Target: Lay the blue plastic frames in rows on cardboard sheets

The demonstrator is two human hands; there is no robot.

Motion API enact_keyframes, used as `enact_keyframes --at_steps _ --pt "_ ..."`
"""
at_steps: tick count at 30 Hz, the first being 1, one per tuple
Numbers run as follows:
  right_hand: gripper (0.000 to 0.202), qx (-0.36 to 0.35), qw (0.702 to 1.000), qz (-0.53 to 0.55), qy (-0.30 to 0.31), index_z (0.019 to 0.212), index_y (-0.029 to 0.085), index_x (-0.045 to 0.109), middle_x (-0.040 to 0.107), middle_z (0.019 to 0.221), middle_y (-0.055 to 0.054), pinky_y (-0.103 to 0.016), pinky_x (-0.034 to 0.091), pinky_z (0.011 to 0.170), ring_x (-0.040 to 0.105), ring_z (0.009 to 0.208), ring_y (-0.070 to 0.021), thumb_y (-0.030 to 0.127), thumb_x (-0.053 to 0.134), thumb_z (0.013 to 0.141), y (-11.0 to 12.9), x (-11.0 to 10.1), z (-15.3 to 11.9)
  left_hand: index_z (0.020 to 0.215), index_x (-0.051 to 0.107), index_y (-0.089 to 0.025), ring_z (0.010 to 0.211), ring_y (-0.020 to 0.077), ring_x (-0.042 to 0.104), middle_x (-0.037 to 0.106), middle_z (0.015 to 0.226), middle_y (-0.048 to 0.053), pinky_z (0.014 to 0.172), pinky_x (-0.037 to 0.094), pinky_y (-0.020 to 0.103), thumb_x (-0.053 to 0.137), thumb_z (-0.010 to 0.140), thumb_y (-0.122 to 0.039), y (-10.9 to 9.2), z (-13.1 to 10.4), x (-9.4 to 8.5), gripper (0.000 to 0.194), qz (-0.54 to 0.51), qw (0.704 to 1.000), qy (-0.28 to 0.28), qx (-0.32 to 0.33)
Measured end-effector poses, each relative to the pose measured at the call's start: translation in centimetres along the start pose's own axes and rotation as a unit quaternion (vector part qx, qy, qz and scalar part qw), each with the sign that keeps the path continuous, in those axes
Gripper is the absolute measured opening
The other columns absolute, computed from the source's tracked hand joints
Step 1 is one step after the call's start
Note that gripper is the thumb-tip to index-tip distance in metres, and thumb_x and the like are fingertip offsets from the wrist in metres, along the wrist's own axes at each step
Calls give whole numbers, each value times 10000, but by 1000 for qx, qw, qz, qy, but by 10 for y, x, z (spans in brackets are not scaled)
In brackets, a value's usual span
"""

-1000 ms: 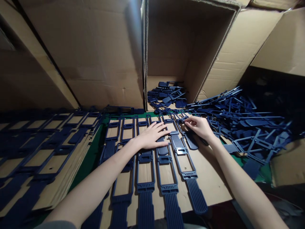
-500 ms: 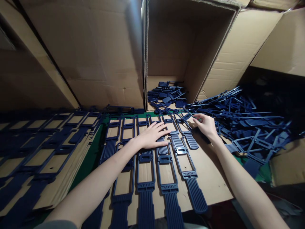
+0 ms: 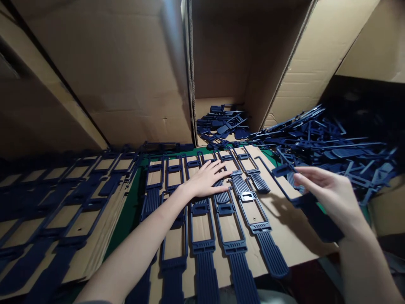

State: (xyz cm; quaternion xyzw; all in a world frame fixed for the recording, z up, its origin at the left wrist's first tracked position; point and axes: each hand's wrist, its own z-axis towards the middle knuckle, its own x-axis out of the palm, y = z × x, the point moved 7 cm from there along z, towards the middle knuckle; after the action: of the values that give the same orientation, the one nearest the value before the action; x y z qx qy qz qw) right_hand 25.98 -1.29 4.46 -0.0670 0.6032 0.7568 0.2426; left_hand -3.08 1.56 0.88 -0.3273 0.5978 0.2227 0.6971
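Head camera view, starting from the left: a stack of cardboard sheets (image 3: 103,240) bears dark blue framed pieces (image 3: 60,216), cut off by the picture's side and too dim for me to count. Behind it stands a tall cardboard panel (image 3: 126,71). A strip of green surface (image 3: 125,215) parts the stack from the middle cardboard sheet (image 3: 294,242).

On that sheet I count six blue frames (image 3: 175,167) along the back edge and at least four longer-looking ones (image 3: 202,244) toward the front edge, some running past it; more blue at the front left corner is half hidden by the forearm. The left hand (image 3: 209,179) lies flat across the middle rows, fingers spread, covering parts of several.

Beyond the back edge, one cardboard box (image 3: 253,55), cropped at the top, holds a tangled pile (image 3: 223,124).

Well apart from the left, the right hand (image 3: 329,196) pinches one blue piece (image 3: 319,217), tilted above the sheet's right edge; some fingertips are hidden. Farther right, a loose heap (image 3: 341,152) fades into shadow.
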Motion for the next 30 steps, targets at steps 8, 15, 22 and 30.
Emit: enact_keyframes --at_steps 8,15,22,30 --pt "366 105 992 -12 71 889 234 723 734 804 -64 -331 569 541 693 684 -253 518 726 659 -49 4 -48 1416 376 -305 1437 264 137 246 1542 54 1162 92 499 353 914 -609 1 0 0 588 -9 1000 -6 2" --pt "522 62 990 -31 123 1099 180 649 696 742 -55 -293 521 557 656 654 -211 553 655 733 -35 19 -50 1318 506 -355 1417 285 199 322 1506 44 1144 98 557 444 923 -503 -7 1 -9 426 10 998 -45 51" --pt "405 -30 978 -165 125 1075 225 639 639 673 -15 -289 480 574 609 600 -181 527 559 818 -23 30 -44 1234 595 -310 1400 274 247 384 1464 68 1137 198 511 473 921 -456 -11 0 -13 366 -14 997 -47 64" --pt "263 -117 934 -315 118 943 264 665 652 659 -16 -281 420 504 587 555 -182 455 510 849 -8 29 -36 1210 606 -295 1371 255 311 440 1424 61 1128 239 491 500 911 -398 -11 0 -12 333 -29 995 -60 78"
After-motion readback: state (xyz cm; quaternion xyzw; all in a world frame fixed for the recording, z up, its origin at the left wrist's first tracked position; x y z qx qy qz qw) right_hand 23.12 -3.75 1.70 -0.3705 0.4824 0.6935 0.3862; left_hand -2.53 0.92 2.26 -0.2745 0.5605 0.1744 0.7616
